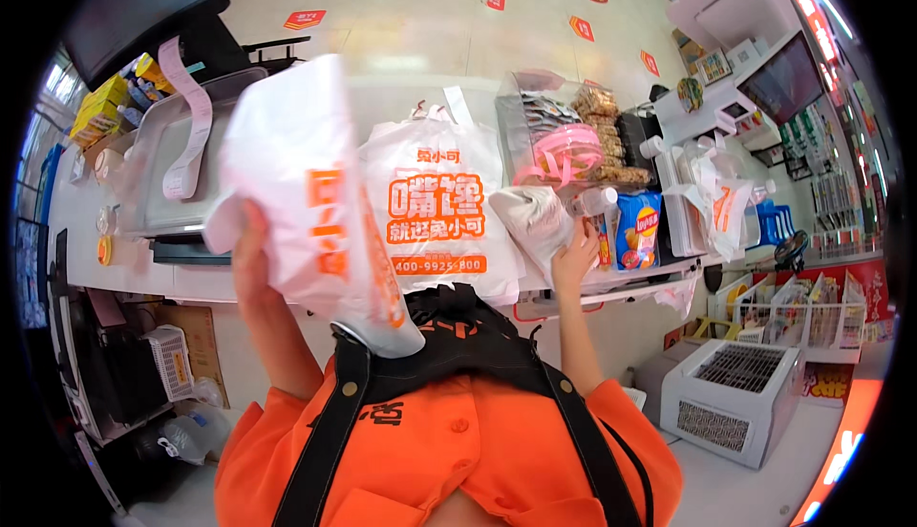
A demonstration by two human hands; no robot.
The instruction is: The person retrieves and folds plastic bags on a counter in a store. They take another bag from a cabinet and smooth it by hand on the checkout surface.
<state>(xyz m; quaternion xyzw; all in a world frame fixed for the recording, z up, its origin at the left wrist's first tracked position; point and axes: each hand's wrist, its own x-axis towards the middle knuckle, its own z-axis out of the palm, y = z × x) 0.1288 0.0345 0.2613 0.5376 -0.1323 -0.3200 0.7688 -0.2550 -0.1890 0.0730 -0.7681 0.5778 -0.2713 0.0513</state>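
Note:
My left hand (251, 248) is closed on a white plastic carrier bag (287, 145) with orange print, raised and slightly blurred at the left. A second white carrier bag (437, 159) with orange lettering lies flat on the counter in front of me. My right hand (575, 252) rests at a crumpled white bag (533, 224), its fingers curled by a clear bottle with a white cap (594, 203) and a small red packet (603, 243). What those fingers grip is hidden. Just right of them stands a blue snack bag (638, 231).
A clear bin (516, 135) of packaged snacks stands behind the right hand. To the left are a metal tray (158, 216), a curling paper receipt (198, 116) and a dark monitor (134, 11). Plastic containers (683, 212) sit at the right end of the counter.

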